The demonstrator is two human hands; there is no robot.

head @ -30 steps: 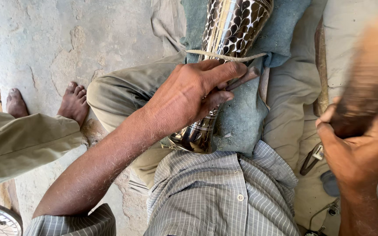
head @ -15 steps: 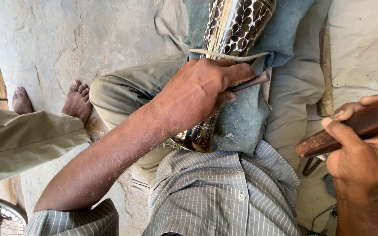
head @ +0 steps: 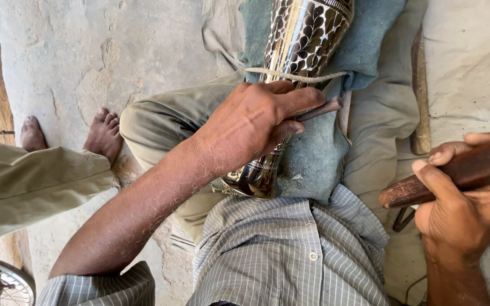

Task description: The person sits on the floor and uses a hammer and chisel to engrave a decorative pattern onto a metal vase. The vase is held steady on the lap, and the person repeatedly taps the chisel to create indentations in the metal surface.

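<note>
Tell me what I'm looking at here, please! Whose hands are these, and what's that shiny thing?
The picture comes from a camera worn on a person's head, looking down at their own lap and hands. The person sits on the ground in a grey striped shirt. Across their lap lies a shiny silver metal vessel with a pattern of small dents, resting on a blue-grey cloth cushion. A thin pale cord runs across it. The left hand rests on the vessel and pinches a thin dark metal rod. The right hand has a firm grip on a brown wooden handle, held off to the side. A second wooden-handled tool lies on the cloth. The bare feet at the left belong to someone else nearby.
</note>
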